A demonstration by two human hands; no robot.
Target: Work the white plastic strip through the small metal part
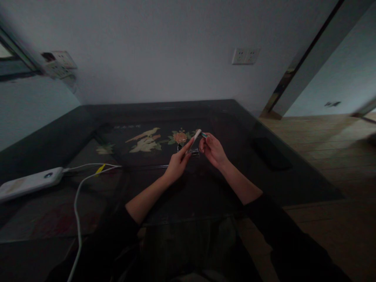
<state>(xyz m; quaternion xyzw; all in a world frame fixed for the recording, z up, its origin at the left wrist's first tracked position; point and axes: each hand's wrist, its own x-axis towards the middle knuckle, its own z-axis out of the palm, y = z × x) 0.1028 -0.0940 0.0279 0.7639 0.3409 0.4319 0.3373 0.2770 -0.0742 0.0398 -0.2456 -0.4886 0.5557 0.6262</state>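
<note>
The room was dim, with a pale wall behind a dark glass-topped desk (273, 184) whose far middle carried a painted panel of birds and flowers (152, 140). Above that panel the person's left hand (176, 164) held a slim white pen-like stick (196, 137), its grip closed around the lower end with the forefinger laid along the shaft and the tip tilted up to the right. The right hand (213, 150), just beside it, pinched a small green-tipped piece (203, 134) between thumb and fingertips, close to the stick's upper end; whether the two touched could not be told. On the desk at the near left lay a flat white power bank (29, 183) with a white cable (78, 203) trailing towards the person.
</note>
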